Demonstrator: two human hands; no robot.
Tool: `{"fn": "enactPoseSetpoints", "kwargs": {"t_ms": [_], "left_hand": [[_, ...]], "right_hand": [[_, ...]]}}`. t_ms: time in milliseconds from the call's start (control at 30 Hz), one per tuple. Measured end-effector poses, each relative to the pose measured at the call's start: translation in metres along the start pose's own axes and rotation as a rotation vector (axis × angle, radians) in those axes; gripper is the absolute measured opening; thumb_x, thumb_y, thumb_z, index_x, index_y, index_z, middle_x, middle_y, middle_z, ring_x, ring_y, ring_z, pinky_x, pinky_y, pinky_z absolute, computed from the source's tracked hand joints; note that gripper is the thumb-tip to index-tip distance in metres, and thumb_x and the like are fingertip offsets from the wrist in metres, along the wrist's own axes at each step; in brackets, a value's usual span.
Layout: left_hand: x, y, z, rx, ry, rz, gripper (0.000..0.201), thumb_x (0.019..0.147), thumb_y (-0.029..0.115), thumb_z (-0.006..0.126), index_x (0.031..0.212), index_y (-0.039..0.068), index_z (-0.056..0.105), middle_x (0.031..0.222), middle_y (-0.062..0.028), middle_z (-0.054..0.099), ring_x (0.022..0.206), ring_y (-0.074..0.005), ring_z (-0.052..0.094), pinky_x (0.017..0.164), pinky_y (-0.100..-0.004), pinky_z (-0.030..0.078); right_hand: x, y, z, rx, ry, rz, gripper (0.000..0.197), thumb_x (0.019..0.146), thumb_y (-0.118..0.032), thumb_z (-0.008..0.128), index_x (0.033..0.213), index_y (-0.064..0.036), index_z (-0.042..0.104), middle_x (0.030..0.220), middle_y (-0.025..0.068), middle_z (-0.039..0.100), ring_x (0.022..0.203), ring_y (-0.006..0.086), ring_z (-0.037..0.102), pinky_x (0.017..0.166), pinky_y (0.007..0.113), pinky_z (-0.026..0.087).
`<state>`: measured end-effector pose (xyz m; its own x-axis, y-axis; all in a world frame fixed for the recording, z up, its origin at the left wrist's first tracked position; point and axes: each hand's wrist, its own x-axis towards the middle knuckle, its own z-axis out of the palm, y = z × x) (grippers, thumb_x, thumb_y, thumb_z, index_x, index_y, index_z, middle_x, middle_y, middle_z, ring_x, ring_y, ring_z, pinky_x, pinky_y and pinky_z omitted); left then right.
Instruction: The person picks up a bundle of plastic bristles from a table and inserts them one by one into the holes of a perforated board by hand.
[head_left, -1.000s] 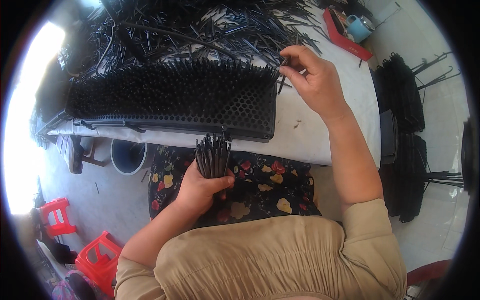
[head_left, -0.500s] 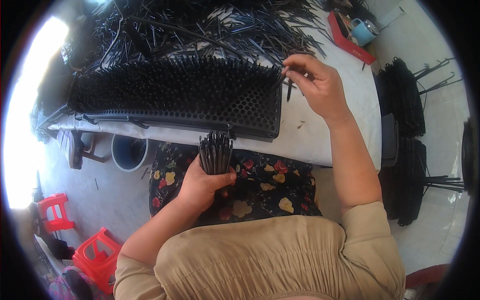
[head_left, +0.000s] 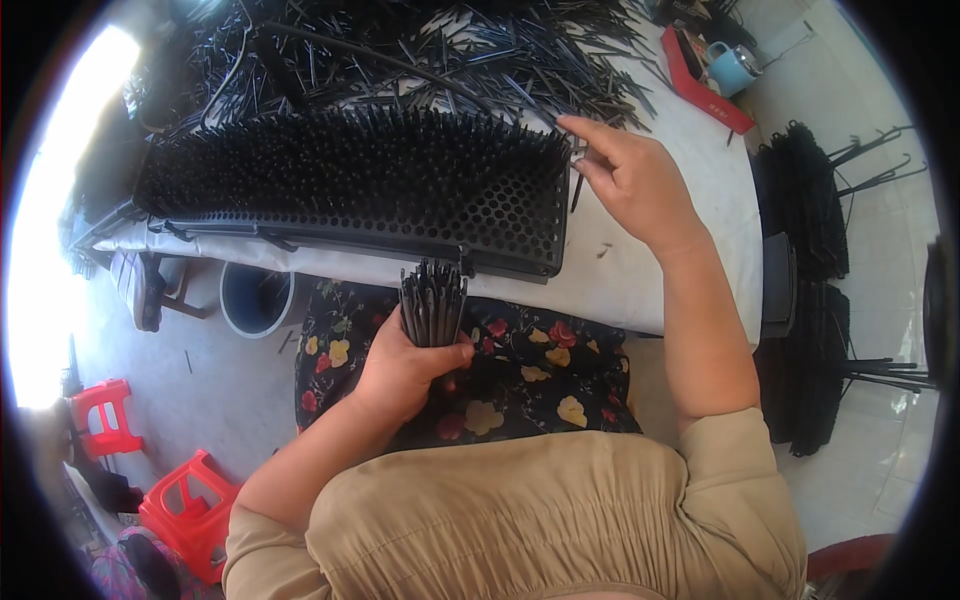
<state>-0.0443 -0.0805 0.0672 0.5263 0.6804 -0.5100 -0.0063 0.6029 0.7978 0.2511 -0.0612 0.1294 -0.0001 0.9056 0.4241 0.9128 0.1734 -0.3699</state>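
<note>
A bundle of thin black sticks (head_left: 433, 305) stands upright in my left hand (head_left: 405, 365), which is wrapped round its lower part above my lap. Just past the right end of a black perforated rack (head_left: 510, 262), my right hand (head_left: 635, 185) pinches a thin dark stick (head_left: 576, 190) that points downward. Tightly packed black sticks (head_left: 350, 165) stand upright in the rack's holes over most of its width. Bare round holes (head_left: 500, 215) show at its front right corner. The exact kind of the sticks cannot be made out.
Loose black sticks (head_left: 500, 50) lie heaped behind the rack on the white-covered table (head_left: 690, 270). A red box (head_left: 690, 80) and a light blue mug (head_left: 735, 70) are at the far right. Below left are a dark bucket (head_left: 258, 298) and red stools (head_left: 190, 510). Black bundles (head_left: 810, 370) hang at right.
My right hand has shifted slightly down and right, its index finger now straighter beside the rack's corner. The left hand keeps its hold on the bundle.
</note>
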Motion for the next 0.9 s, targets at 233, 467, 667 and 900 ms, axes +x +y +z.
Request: {"fn": "enactPoseSetpoints", "kwargs": {"t_ms": [233, 467, 667, 900], "left_hand": [[0.0, -0.001, -0.003, -0.027, -0.028, 0.005, 0.023, 0.074, -0.005, 0.071, 0.093, 0.001, 0.06, 0.082, -0.0086, 0.065, 0.066, -0.0166, 0.062, 0.047, -0.0277, 0.047], [0.004, -0.004, -0.005, -0.019, -0.044, -0.037, 0.039, 0.074, -0.004, 0.073, 0.105, 0.005, 0.05, 0.083, -0.0074, 0.065, 0.069, -0.0164, 0.063, 0.049, -0.0279, 0.048], [-0.002, -0.004, -0.002, 0.011, 0.002, 0.009, 0.024, 0.075, -0.004, 0.071, 0.095, 0.002, 0.06, 0.082, -0.008, 0.065, 0.066, -0.0168, 0.061, 0.048, -0.0277, 0.047], [-0.008, -0.005, -0.006, 0.178, -0.022, 0.068, 0.038, 0.075, -0.002, 0.076, 0.103, 0.005, 0.052, 0.084, -0.0045, 0.064, 0.065, -0.0125, 0.061, 0.053, -0.027, 0.051]], "right_hand": [[-0.012, 0.008, 0.005, 0.159, 0.114, 0.312, 0.014, 0.084, -0.013, 0.066, 0.096, -0.0056, 0.066, 0.084, 0.0152, 0.069, 0.08, 0.0356, 0.065, 0.069, 0.043, 0.051], [-0.015, 0.052, 0.056, -0.137, -0.022, 0.415, 0.018, 0.08, -0.019, 0.073, 0.083, -0.0026, 0.065, 0.08, 0.0194, 0.067, 0.077, 0.0383, 0.064, 0.069, 0.044, 0.05], [0.009, 0.052, 0.059, -0.197, -0.28, 0.57, 0.014, 0.078, -0.017, 0.069, 0.079, -0.0035, 0.067, 0.087, 0.0204, 0.068, 0.087, 0.0388, 0.066, 0.078, 0.046, 0.052], [0.005, 0.018, -0.004, 0.395, 0.226, 0.526, 0.049, 0.081, 0.001, 0.066, 0.128, -0.008, 0.053, 0.078, 0.0087, 0.068, 0.067, 0.0167, 0.066, 0.06, 0.028, 0.051]]}}
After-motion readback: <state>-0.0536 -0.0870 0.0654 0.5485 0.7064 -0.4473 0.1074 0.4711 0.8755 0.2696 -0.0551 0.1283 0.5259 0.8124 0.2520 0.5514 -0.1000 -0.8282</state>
